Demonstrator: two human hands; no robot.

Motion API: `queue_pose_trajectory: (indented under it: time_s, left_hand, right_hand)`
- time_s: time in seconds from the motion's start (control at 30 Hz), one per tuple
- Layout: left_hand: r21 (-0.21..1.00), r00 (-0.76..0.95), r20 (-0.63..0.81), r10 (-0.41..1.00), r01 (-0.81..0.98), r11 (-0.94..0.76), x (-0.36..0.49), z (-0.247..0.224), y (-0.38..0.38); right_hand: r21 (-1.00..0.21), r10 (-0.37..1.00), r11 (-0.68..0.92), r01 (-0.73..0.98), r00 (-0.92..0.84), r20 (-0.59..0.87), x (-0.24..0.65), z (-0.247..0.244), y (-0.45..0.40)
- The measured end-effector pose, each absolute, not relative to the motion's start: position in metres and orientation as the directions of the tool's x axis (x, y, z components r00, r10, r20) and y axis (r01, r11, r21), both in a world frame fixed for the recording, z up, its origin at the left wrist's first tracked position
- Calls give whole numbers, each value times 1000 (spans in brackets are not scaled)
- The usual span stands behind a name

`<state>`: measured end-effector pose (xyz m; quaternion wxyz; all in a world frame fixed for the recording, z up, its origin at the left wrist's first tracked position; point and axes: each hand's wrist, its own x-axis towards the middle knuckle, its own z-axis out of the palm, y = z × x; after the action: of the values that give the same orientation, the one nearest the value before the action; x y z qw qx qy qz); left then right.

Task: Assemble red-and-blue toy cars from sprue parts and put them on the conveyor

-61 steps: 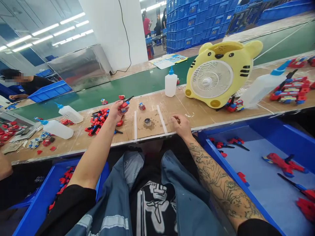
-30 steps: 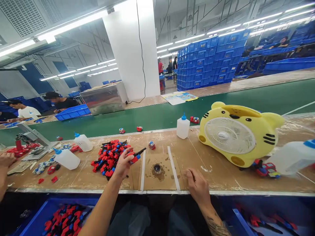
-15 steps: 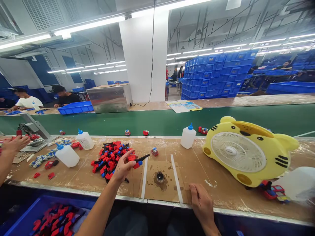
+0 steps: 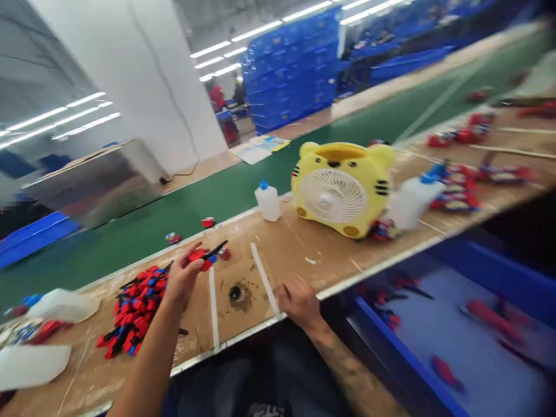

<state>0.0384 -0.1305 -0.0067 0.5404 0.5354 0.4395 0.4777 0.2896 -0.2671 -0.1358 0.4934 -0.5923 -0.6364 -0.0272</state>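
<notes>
My left hand (image 4: 181, 278) is closed around a red, blue and black plastic toy part (image 4: 205, 259), whose black rod points up to the right. Below that hand spreads a pile of similar toy parts (image 4: 138, 307). My right hand (image 4: 299, 301) rests curled near the bench's front edge; its palm is hidden, so I cannot make out whether it holds anything. Between the hands, a small dark round fitting (image 4: 235, 293) sits on a wet-spotted board with white tape strips (image 4: 263, 277) along both sides. Just behind the held part is a small red toy piece (image 4: 225, 253).
A yellow animal-shaped fan (image 4: 343, 188) stands at the right, with a white bottle (image 4: 268, 201) beside it and another bottle (image 4: 410, 202) behind its right side. A green belt (image 4: 234, 182) runs behind the bench. A blue bin (image 4: 391, 359) with some parts sits below right.
The view has swung right and tilted, bringing the lower-right bin into sight. My left hand still holds the toy part, and my right hand stays curled by the bench edge.
</notes>
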Motion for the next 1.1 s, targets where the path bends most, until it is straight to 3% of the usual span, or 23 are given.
queue_pose_trajectory:
  time_s: [0.17, 0.37, 0.73, 0.93, 1.1]
  left_hand:
    - [997, 233, 1, 973, 79, -20, 68, 9, -128]
    - [943, 308, 43, 950, 303, -141, 116, 28, -143]
    - [962, 316, 82, 945, 222, -157, 122, 26, -136]
    - [863, 337, 150, 930, 414, -289, 99, 38, -75]
    - [778, 201, 177, 963, 572, -262, 108, 36, 23]
  right_hand:
    - [-530, 731, 162, 832, 260, 631, 294, -142, -262]
    - [-510, 721, 161, 845, 253, 646, 295, -142, -258]
    - [-498, 665, 183, 848, 267, 698, 295, -145, -262]
    - [-507, 613, 239, 828, 277, 740, 292, -138, -265]
    - [-497, 597, 326, 804, 232, 768, 292, -138, -271]
